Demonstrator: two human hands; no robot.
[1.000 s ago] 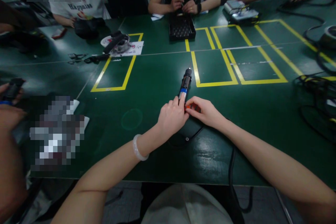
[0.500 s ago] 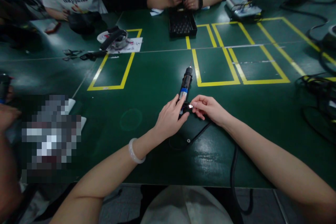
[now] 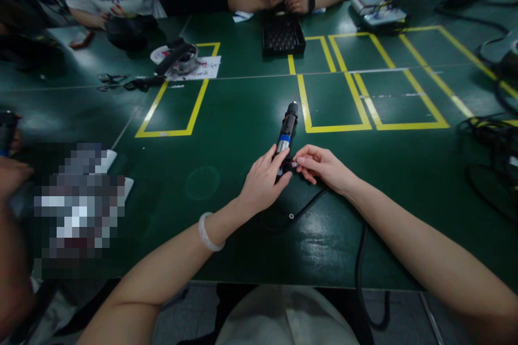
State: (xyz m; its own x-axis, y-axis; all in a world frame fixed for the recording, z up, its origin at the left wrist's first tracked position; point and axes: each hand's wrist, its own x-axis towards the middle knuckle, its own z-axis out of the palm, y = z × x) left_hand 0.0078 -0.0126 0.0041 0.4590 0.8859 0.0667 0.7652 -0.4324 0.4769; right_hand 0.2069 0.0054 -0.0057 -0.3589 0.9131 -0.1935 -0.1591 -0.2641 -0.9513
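A slim electric screwdriver (image 3: 287, 125), black and silver with a blue ring, lies on the green table with its thin bit pointing away from me. My left hand (image 3: 265, 177) holds its rear end, the thumb and fingers around the body and pressing it to the table. Beside that end, the thumb and fingertips of my right hand (image 3: 318, 166) pinch a small part with a shiny and reddish surface (image 3: 294, 164), which touches or sits very close to the screwdriver. What exactly the part is I cannot tell. A black cable (image 3: 309, 204) runs under my right wrist.
Yellow tape rectangles (image 3: 338, 129) mark the table (image 3: 234, 113). Across from me a person's hands hold a tool over a black tray (image 3: 283, 51). Tape rolls (image 3: 184, 59) lie at the left back, coiled cables (image 3: 489, 143) at the right, and another person's arm (image 3: 14, 175) at the left edge.
Both hands stay almost in place on the screwdriver. The small part between my right fingertips has turned slightly and now shows a reddish side instead of a bright one.
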